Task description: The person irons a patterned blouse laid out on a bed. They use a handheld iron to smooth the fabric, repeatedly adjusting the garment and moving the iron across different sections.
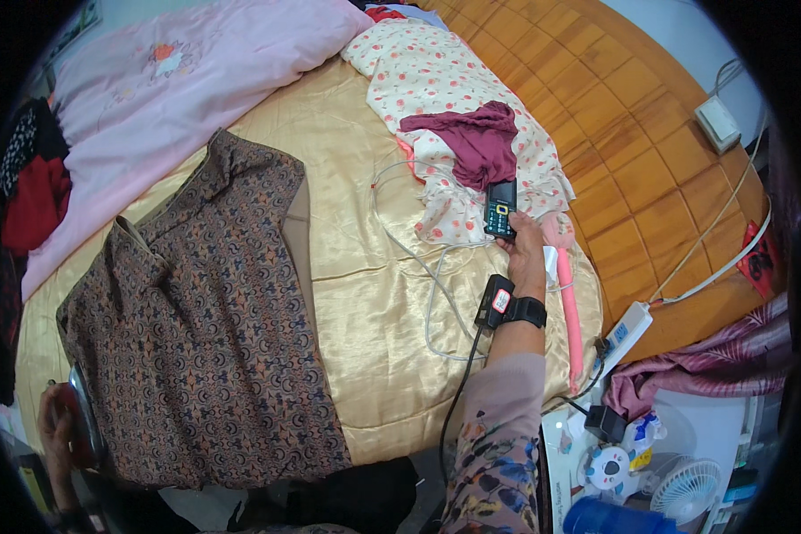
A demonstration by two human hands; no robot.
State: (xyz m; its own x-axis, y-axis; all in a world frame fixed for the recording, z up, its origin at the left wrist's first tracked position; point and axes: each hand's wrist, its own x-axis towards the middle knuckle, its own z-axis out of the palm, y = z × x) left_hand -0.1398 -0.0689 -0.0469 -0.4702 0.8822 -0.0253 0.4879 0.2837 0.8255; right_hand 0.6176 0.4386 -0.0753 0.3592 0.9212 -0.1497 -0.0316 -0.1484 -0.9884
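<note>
In my right hand [527,250] is a black keypad mobile phone [501,208], gripped at its lower end. Its top edge touches a crumpled maroon cloth [484,143] on a white sheet with red prints [434,73]. At the far left my left hand [55,420] holds what looks like a red clothes iron [80,427] with a shiny metal edge. Beside it a patterned sleeveless garment [207,334] lies spread over the gold satin bedding [367,320]. A thin white cable [400,240] loops across the bedding towards the phone.
Pink embroidered bedding [227,60] lies across the far side. Right of the bed is a wooden panelled headboard [614,147], with a white power strip [624,340] against it. A small white fan [687,490] and a blue container [614,517] stand at lower right. A black cord [464,394] runs from my wrist device.
</note>
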